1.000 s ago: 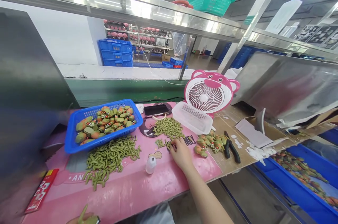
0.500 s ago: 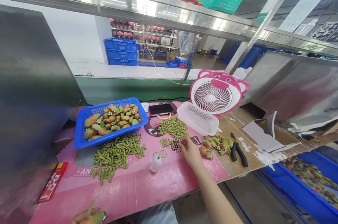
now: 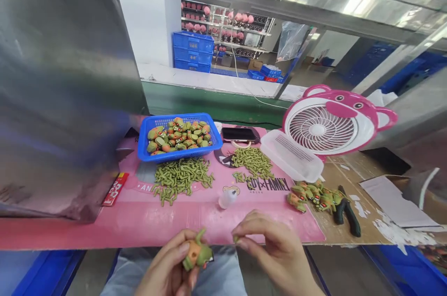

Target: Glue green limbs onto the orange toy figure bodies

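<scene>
My left hand (image 3: 164, 265) is closed around a small green and orange toy figure (image 3: 198, 255), with one thin green limb sticking up from it and a dark hole in its orange side. Just to its right, my right hand (image 3: 274, 247) pinches a small green piece (image 3: 236, 239), mostly hidden by the fingertips. Beyond the hands lie two heaps of curved green pieces, a left heap (image 3: 183, 177) and a right heap (image 3: 254, 162). Between the heaps and my hands stands a small translucent squeeze bottle (image 3: 226, 199) with a dark tip.
A blue basket (image 3: 144, 140) of toy bodies stands behind the left heap. Toy figures with limbs (image 3: 316, 196) lie at the right beside pliers (image 3: 349, 219). A white basket (image 3: 293, 158), pink fan (image 3: 338, 119), phone (image 3: 239, 134) and red box (image 3: 115, 190) surround the pink mat (image 3: 153, 221).
My right hand has come back from the right heap toward me with a green piece. My left hand has risen into view with the toy figure, and the camera has turned left and downward.
</scene>
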